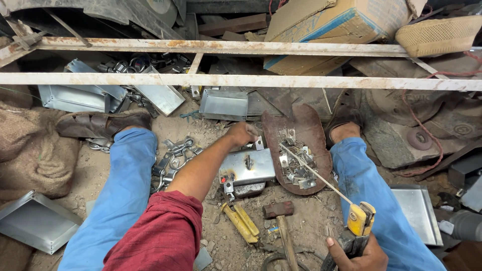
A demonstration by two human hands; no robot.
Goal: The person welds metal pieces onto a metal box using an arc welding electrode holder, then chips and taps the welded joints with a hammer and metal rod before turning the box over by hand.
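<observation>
My left hand reaches forward, its fingers closed on a small metal bracket at the top edge of a shiny sheet-metal box lying on the dirt. My right hand grips a welding electrode holder with a yellow clamp at the lower right. Its thin rod slants up and left, with the tip over a heap of small metal brackets on a rusty curved plate.
A hammer and yellow-handled pliers lie on the ground before me. Chain hooks are piled by my left leg. Sheet-metal trays flank me. Rusty white bars cross ahead, with a cardboard box beyond.
</observation>
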